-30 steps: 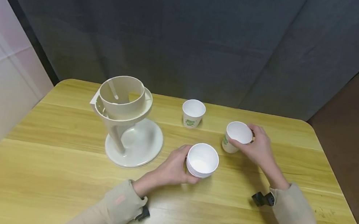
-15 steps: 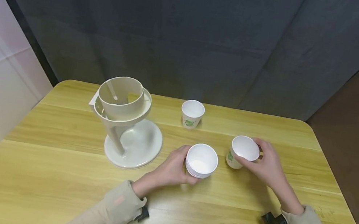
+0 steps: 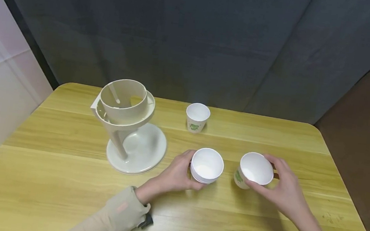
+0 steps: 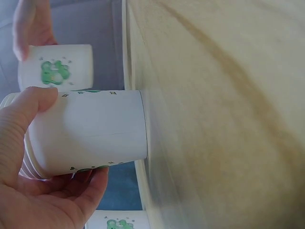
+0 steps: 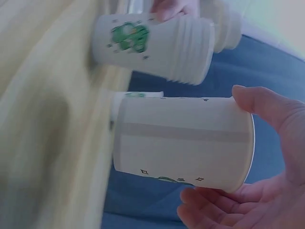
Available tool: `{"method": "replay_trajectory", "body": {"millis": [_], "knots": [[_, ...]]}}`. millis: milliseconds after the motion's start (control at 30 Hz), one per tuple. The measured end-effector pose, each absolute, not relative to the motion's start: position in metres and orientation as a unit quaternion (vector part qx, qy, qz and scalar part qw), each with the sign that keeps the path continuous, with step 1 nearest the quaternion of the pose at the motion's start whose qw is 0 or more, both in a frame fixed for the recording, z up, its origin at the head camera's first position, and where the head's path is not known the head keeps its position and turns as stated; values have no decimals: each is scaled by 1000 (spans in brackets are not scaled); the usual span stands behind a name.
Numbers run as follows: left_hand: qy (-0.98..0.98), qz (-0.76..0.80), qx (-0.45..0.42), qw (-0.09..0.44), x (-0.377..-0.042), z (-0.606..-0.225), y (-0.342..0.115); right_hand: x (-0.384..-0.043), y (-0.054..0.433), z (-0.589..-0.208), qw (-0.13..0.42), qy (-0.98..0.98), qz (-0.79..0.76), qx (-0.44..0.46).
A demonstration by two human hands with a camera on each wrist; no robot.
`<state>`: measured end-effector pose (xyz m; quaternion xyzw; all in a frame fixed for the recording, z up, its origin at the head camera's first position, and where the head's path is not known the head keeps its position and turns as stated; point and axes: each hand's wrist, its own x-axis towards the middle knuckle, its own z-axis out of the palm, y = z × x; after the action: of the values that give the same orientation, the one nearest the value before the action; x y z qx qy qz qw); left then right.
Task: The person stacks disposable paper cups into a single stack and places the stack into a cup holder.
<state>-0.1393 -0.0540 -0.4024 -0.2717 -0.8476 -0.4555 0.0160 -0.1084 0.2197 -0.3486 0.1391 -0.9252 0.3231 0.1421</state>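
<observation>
My left hand [image 3: 178, 175] grips a nested stack of white paper cups [image 3: 207, 167] around its side, mouths up. In the left wrist view the several stacked rims of the paper-cup stack [image 4: 90, 131] show, thumb on one side and fingers on the other. To the right, my right hand [image 3: 283, 190] holds a single paper cup [image 3: 256, 170] near its rim, thumb and fingers on opposite sides. This paper cup [image 5: 183, 140] is upright and close over the table, a short gap from the stack. Green cartoon prints mark the cups.
Farther back on the wooden table [image 3: 62, 185] stands another paper cup [image 3: 197, 118], upright. At the left is a cream plastic stand [image 3: 122, 118] with an open cylinder on top and a round base [image 3: 148, 153]. A dark curtain [image 3: 192, 41] hangs behind the table.
My right hand has brought its paper cup toward the person and slightly right, from beyond the stack to beside it. The left hand and its stack have stayed nearly still.
</observation>
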Motion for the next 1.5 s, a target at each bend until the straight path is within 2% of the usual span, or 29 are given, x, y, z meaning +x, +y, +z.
{"method": "replay_trajectory", "body": {"millis": [333,733,933,1233,1500], "knots": [[-848,-454,-272,24,-140,-404,-54,-90,210,-318,160,-908,350,163],[-845,-459,-273,20,-139,-402,-54,-98,177,-289,185,-875,377,240],[-843,-448,-293,47,-140,-405,-55,-113,157,-295,147,-871,390,260],[-845,-455,-281,21,-140,-402,-55,-131,141,-321,78,-877,400,253],[-842,-462,-277,5,-140,-402,-55,-132,134,-348,62,-884,383,260]]}}
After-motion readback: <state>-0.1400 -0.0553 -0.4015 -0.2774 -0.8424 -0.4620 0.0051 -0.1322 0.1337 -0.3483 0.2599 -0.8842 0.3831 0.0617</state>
